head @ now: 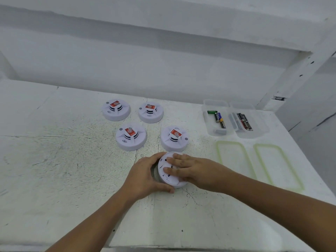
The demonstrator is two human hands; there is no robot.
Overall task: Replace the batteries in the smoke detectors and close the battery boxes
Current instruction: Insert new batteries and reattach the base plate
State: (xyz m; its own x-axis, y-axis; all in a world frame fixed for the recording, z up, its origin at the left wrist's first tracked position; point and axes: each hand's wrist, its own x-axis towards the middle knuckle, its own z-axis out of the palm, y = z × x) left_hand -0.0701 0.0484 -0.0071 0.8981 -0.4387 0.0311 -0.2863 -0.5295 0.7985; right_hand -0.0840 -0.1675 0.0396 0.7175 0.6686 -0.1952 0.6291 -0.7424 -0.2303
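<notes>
Table (72, 160) scene: upturned smoke detector (177, 184) near the front middle, both hands on it.
Left hand (143, 177) grasps its rim, right hand (196, 171) presses flat-fingered on the back; uneven pressure may tip or skid it and leave it half-closed.

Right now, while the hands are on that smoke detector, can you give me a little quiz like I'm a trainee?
1. How many smoke detectors with red stickers stand beyond the hands, untouched?
2. True or false: the two clear battery boxes have their green-rimmed lids on.
3. Which hand curls round the rim of the upturned smoke detector? A) left hand B) right hand C) neither

Key: 1. Four. 2. False: the lids lie on the table in front of the boxes. 3. A; the right hand rests flat on top.
</notes>
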